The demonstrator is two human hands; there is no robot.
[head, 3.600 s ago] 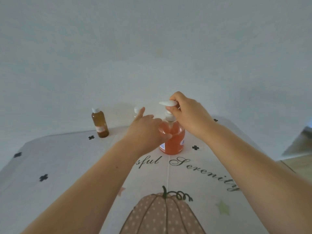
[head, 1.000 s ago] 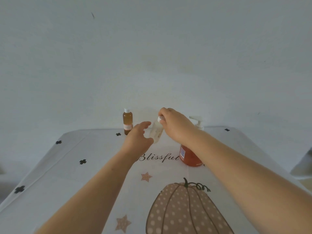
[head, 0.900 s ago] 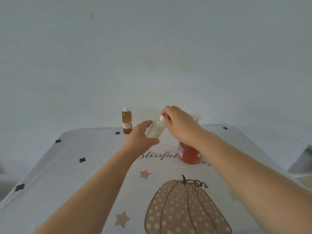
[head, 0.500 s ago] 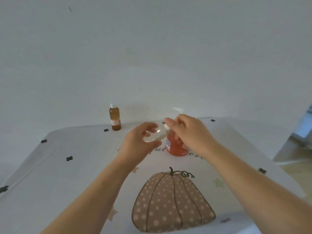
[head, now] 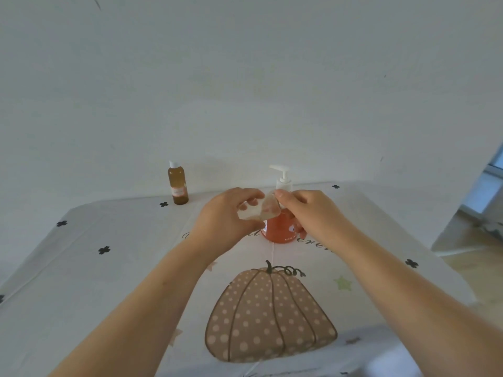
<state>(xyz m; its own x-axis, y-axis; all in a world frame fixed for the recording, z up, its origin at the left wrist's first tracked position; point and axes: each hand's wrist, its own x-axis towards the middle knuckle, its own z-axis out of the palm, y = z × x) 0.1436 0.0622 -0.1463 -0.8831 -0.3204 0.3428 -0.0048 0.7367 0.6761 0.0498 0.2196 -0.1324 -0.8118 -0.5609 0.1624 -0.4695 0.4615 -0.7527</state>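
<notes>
The small clear bottle (head: 254, 212) lies tipped almost on its side just above the middle of the frame, held off the table between both hands. The left hand (head: 223, 216) curls round its body, and the right hand (head: 310, 210) pinches its neck end with thumb and fingertips; the cap itself is hidden. It looks light, thin-walled and smooth, so it may slip or dent under a hard squeeze. The safest hold is probably round the body, with the twisting done at the neck. Whether it is empty or holds clear liquid I cannot tell.

Directly behind it stands a pump bottle (head: 280, 232) filled most of the way with orange liquid, its white pump head up. In the left middle of the frame an amber bottle (head: 178, 186) with a white cap holds brownish liquid nearly to the neck. Both stand on a tablecloth (head: 109, 281) printed with a pumpkin
</notes>
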